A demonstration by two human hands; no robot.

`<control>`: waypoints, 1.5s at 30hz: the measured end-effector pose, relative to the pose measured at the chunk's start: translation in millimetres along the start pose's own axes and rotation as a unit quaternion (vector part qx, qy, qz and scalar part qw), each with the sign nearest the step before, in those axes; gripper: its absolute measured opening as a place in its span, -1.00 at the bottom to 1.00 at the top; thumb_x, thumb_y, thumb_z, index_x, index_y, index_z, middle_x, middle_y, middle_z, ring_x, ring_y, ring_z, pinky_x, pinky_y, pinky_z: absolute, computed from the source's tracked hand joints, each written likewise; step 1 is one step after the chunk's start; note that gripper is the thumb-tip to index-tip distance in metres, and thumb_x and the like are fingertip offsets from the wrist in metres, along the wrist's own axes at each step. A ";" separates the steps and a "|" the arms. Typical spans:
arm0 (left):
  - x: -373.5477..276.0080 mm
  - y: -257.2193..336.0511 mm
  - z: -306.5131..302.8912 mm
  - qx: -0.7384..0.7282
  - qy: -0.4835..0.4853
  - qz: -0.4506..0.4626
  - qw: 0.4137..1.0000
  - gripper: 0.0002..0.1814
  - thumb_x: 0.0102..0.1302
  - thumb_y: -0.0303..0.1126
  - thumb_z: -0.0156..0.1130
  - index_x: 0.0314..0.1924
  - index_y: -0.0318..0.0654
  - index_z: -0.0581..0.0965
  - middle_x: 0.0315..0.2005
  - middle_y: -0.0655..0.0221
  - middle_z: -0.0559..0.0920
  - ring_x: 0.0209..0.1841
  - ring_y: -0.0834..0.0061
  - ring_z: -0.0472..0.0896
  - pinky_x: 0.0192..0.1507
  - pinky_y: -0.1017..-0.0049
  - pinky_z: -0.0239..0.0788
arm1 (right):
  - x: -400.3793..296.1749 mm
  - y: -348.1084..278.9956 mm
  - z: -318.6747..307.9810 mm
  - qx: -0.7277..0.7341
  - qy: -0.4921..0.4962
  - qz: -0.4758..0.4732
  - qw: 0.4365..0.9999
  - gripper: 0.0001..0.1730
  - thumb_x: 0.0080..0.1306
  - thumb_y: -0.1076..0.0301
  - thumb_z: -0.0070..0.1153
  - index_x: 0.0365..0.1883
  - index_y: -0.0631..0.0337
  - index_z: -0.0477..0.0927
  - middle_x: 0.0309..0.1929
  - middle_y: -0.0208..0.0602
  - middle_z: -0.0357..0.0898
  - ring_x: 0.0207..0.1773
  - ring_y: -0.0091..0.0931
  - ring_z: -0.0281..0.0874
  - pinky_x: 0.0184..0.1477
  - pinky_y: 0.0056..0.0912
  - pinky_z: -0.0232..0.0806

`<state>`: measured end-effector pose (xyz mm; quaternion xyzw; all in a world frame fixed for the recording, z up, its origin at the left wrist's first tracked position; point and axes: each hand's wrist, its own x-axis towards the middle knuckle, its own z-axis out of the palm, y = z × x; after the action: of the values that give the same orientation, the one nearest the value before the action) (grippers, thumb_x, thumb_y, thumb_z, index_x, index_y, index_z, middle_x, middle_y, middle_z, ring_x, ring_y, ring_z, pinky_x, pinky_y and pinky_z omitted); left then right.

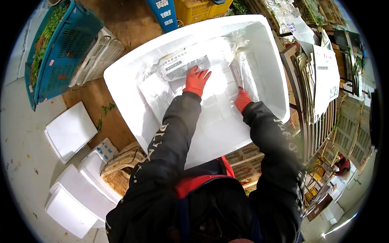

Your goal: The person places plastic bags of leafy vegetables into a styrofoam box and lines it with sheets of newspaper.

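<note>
A large white foam box [194, 152] stands open in front of me, with wrapped bundles along its far, left and right walls. My left hand [197, 81], in an orange-red glove, rests with fingers apart against a printed bundle in clear plastic [182, 64]. Toward the right wall, my right hand [242, 99], gloved alike, touches the near end of another plastic-wrapped bundle [246, 73]. Most of its fingers are hidden, so a grip is not clear. Pale wrapped packs [156, 95] lie along the left side. Glare washes out part of the box floor.
At left stand a blue plastic crate [65, 51] of leafy greens and white crates [100, 57]. Foam lids [73, 130] lie on the floor. Newspapers [323, 79] hang over a rack at right. A yellow crate [200, 12] is beyond the box; a person [343, 165] is far right.
</note>
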<state>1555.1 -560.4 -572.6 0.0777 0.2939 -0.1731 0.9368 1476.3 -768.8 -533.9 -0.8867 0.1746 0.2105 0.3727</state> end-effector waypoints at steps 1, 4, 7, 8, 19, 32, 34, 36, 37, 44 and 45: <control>-8.4 -4.4 9.0 0.055 -0.015 0.027 0.998 -0.61 0.30 -0.25 -0.16 -0.05 -0.48 0.22 0.07 -0.07 0.26 0.17 0.03 0.23 0.26 0.10 0.04 | 6.5 -3.1 -12.7 -0.187 -0.083 -0.073 0.976 -0.74 0.22 0.35 -0.16 -0.23 0.18 0.55 -0.38 -0.07 0.53 -0.22 -0.26 0.48 -0.03 -0.22 0.26; -29.5 -6.9 13.6 0.168 -0.001 0.007 0.986 -0.59 0.30 -0.26 -0.14 -0.01 -0.48 0.24 0.06 -0.01 0.31 0.13 0.08 0.30 0.19 0.14 0.16 | 17.5 -30.9 -49.4 -0.428 -0.186 -0.202 0.861 -0.67 0.16 0.20 -0.04 -0.13 0.09 0.50 -0.41 -0.11 0.54 -0.29 -0.17 0.48 -0.17 -0.17 0.32; -58.2 15.3 35.1 0.439 0.083 0.061 0.892 -0.57 0.22 -0.30 0.02 0.05 -0.37 0.32 -0.02 0.11 0.44 0.07 0.12 0.39 0.05 0.21 0.28 | 53.2 -62.3 -69.7 -0.243 0.035 -0.118 0.962 -0.50 0.15 0.21 0.03 0.08 0.12 0.36 -0.46 -0.11 0.56 -0.31 -0.25 0.53 -0.27 -0.29 0.36; -71.8 26.1 37.1 0.546 0.118 0.153 0.815 -0.53 0.18 -0.29 0.09 0.06 -0.36 0.33 -0.03 0.09 0.44 0.06 0.12 0.39 0.04 0.22 0.27 | 66.9 -71.2 -72.4 -0.151 -0.023 -0.044 0.987 -0.33 0.16 0.13 0.05 0.21 0.10 0.18 -0.23 0.02 0.53 -0.23 -0.18 0.53 -0.21 -0.23 0.37; -74.1 124.4 -0.9 0.907 0.258 0.270 0.193 -0.53 0.03 -0.18 0.16 -0.08 -0.30 0.48 -0.27 0.16 0.53 -0.21 0.18 0.49 -0.17 0.25 0.30 | 104.6 -101.9 14.3 0.380 0.046 0.096 0.919 0.07 -0.01 0.14 0.30 0.31 0.17 -0.14 0.06 0.02 0.25 -0.25 -0.24 0.48 -0.52 -0.21 0.51; -109.5 88.9 49.8 0.839 0.156 0.431 0.293 -0.64 0.04 -0.34 0.19 -0.12 -0.30 0.48 -0.15 0.10 0.51 -0.05 0.12 0.43 0.00 0.22 0.23 | 85.5 -107.2 -71.0 -0.020 0.105 -0.029 0.994 -0.49 0.15 0.10 0.05 0.03 0.15 0.41 -0.30 -0.11 0.56 -0.33 -0.29 0.54 -0.20 -0.33 0.37; -103.4 59.3 61.4 0.814 0.094 0.299 0.490 -0.68 0.16 -0.32 0.11 -0.12 -0.34 0.47 -0.25 0.06 0.55 -0.15 0.07 0.49 -0.13 0.26 0.33 | 86.9 -104.3 -84.4 -0.134 0.175 -0.143 0.965 -0.54 0.17 0.13 0.02 0.02 0.10 0.42 -0.27 -0.17 0.56 -0.21 -0.28 0.51 -0.14 -0.28 0.33; -84.2 32.9 76.5 0.693 0.075 0.036 0.716 -0.66 0.22 -0.27 0.07 -0.08 -0.34 0.43 -0.19 0.06 0.54 -0.12 0.09 0.50 -0.11 0.27 0.35 | 119.4 -91.3 -88.9 -0.225 0.211 -0.224 0.925 -0.55 0.17 0.13 0.00 0.02 0.06 0.42 -0.24 -0.20 0.55 -0.12 -0.28 0.47 -0.10 -0.25 0.31; -66.3 25.2 72.0 0.571 0.070 -0.102 0.812 -0.61 0.23 -0.24 0.07 -0.03 -0.34 0.40 -0.11 0.04 0.51 -0.07 0.10 0.50 -0.04 0.26 0.34 | 128.9 -84.4 -86.0 -0.253 0.188 -0.204 0.927 -0.55 0.17 0.12 0.00 0.02 0.06 0.42 -0.22 -0.19 0.54 -0.10 -0.27 0.46 -0.09 -0.23 0.30; 0.4 18.7 -3.2 -0.008 -0.216 -0.152 0.964 -0.68 0.34 -0.33 -0.27 0.02 -0.32 0.22 0.16 -0.06 0.20 0.30 -0.03 -0.01 0.31 0.10 -0.18 | 135.7 -60.0 -76.3 -0.278 0.161 -0.190 0.928 -0.48 0.14 0.08 0.02 0.04 0.12 0.42 -0.18 -0.16 0.53 -0.11 -0.26 0.46 -0.09 -0.19 0.29; 2.3 19.2 2.5 0.040 -0.182 -0.154 0.970 -0.67 0.34 -0.32 -0.27 0.04 -0.32 0.22 0.16 -0.06 0.21 0.28 -0.02 0.03 0.30 0.11 -0.13 | 134.8 -55.2 -77.1 -0.273 0.161 -0.174 0.932 -0.48 0.14 0.07 0.02 0.04 0.13 0.42 -0.18 -0.16 0.53 -0.11 -0.26 0.46 -0.09 -0.18 0.29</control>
<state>1565.3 -543.9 -571.1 0.0363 0.1198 -0.3381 0.9327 1635.4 -809.5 -520.5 -0.9927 0.0112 0.0362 0.1143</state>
